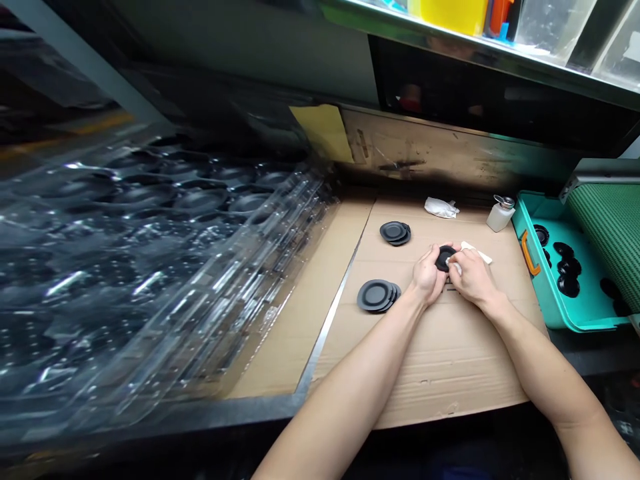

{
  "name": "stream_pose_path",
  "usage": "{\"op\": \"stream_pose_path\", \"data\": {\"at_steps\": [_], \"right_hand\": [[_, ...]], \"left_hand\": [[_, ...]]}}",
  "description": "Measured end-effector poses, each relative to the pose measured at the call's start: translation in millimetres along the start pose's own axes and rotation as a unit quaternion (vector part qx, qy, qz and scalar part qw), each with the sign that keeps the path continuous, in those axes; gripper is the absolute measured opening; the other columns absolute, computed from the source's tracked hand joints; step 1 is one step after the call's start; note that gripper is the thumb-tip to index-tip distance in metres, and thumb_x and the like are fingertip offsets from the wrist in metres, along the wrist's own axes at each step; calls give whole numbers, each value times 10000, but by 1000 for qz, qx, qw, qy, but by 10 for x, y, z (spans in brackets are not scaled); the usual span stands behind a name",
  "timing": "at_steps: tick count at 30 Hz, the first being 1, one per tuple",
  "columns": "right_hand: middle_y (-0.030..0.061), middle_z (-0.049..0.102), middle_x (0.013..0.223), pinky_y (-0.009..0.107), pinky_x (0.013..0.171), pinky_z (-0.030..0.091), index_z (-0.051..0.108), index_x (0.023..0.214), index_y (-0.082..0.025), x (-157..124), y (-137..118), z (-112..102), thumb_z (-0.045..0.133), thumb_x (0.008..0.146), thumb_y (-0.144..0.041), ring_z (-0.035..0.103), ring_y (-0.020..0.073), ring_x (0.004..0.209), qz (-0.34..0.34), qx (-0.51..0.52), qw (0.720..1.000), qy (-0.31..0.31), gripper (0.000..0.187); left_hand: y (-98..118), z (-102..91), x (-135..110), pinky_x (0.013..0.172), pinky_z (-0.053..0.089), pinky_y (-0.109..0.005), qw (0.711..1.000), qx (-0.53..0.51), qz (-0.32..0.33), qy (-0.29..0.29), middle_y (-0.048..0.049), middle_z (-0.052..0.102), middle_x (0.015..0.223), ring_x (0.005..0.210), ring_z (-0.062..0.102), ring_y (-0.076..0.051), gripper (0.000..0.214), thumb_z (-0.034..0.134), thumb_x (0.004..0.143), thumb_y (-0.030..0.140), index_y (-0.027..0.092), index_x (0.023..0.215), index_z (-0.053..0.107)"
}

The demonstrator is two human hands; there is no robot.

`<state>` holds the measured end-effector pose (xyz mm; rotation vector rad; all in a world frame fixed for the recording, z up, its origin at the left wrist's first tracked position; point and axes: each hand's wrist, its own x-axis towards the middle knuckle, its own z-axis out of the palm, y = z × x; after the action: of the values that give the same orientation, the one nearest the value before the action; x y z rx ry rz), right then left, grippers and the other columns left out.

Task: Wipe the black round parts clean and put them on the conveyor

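Note:
My left hand (pixel 428 275) holds a black round disc (pixel 443 257) by its edge, above the cardboard sheet (pixel 450 373). Against the disc's face my right hand (pixel 473 275) pinches a small white wipe (pixel 449 262), mostly covered by the fingers. A flat white piece (pixel 476 252) lies just behind the right hand. To the left of my hands rest two small piles of black discs, a nearer pile (pixel 376 295) and a farther pile (pixel 395 232).
Stacked clear plastic trays (pixel 200 267) with black round parts fill the left side. At the back stand a crumpled white tissue (pixel 441 207) and a pump bottle (pixel 501 215). A teal bin (pixel 585 317) with black parts sits at right, beside a green belt (pixel 607 227).

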<state>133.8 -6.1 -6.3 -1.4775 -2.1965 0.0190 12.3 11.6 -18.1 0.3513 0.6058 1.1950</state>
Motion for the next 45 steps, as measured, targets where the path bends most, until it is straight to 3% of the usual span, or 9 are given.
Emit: {"op": "stream_pose_path", "data": {"at_steps": [3, 7, 12, 18, 22, 27, 38, 41, 45], "right_hand": [[130, 677, 1041, 391, 928, 475, 687, 1022, -182, 45, 17, -20, 478, 1010, -221, 574, 274, 1004, 26, -33, 999, 23, 212], [88, 679, 1063, 349, 943, 474, 696, 1023, -205, 72, 24, -62, 534, 995, -212, 586, 233, 1000, -44, 28, 998, -45, 164], [111, 677, 1056, 389, 942, 478, 713, 1055, -208, 74, 5, -123, 501, 1028, -247, 576, 263, 1028, 35, -23, 999, -8, 218], [78, 684, 1087, 370, 922, 484, 738, 1041, -236, 36, -18, -140, 548, 1006, -248, 592, 234, 995, -51, 23, 995, -77, 193], [125, 678, 1060, 398, 883, 471, 741, 1040, -221, 12, -12, -138, 506, 1037, -277, 567, 272, 999, 31, -65, 997, -6, 241], [81, 687, 1081, 365, 882, 465, 732, 1068, -245, 28, -74, -97, 538, 1028, -278, 573, 244, 1009, -45, -23, 998, -47, 201], [206, 651, 1147, 515, 930, 407, 749, 1078, -170, -76, 484, -338, 528, 990, -284, 504, 362, 1078, 165, -134, 974, 83, 263], [231, 598, 1350, 566, 967, 389, 711, 1207, -177, -88, 400, -289, 565, 997, -363, 474, 403, 1177, 122, -141, 981, 58, 316], [190, 667, 1239, 595, 1019, 360, 679, 1260, -225, -108, 282, -205, 556, 1011, -350, 509, 377, 1156, 53, -127, 990, -26, 304]], "left_hand": [[-10, -3, 21, 1004, 556, -399, 1000, 8, 24, 6, -119, 762, 989, 1028, 731, -231, 336, 429, 1076, 300, 126, 1017, 710], [-33, -44, 41, 991, 556, -387, 1000, 0, 25, 6, -121, 761, 983, 1034, 728, -238, 304, 508, 1051, 336, 124, 993, 718], [-60, -40, 52, 954, 566, -372, 999, 26, 45, -11, -114, 765, 1026, 1000, 732, -221, 264, 561, 1030, 334, 129, 1007, 725], [-10, -57, 41, 979, 561, -380, 1000, 2, 7, 9, -124, 766, 966, 1006, 737, -231, 310, 512, 1045, 353, 122, 994, 713], [-26, -52, 50, 963, 569, -386, 1000, 7, 7, 11, -122, 764, 972, 978, 741, -221, 295, 516, 1049, 351, 125, 1004, 701], [-11, -47, 26, 1009, 555, -382, 1000, 6, 21, 18, -114, 763, 951, 1024, 739, -230, 304, 497, 1053, 339, 125, 997, 705], [186, 18, -22, 888, 599, -453, 998, -42, -19, 42, -216, 746, 1174, 1088, 737, -302, 427, 325, 1086, 426, 133, 1076, 636], [211, 18, -45, 894, 595, -472, 998, -44, -25, 41, -207, 742, 1204, 1087, 734, -304, 406, 325, 1078, 408, 145, 1083, 635], [214, 24, -60, 894, 588, -459, 998, -35, -23, 35, -180, 742, 1219, 1078, 735, -288, 362, 346, 1070, 385, 167, 1122, 630]]}}
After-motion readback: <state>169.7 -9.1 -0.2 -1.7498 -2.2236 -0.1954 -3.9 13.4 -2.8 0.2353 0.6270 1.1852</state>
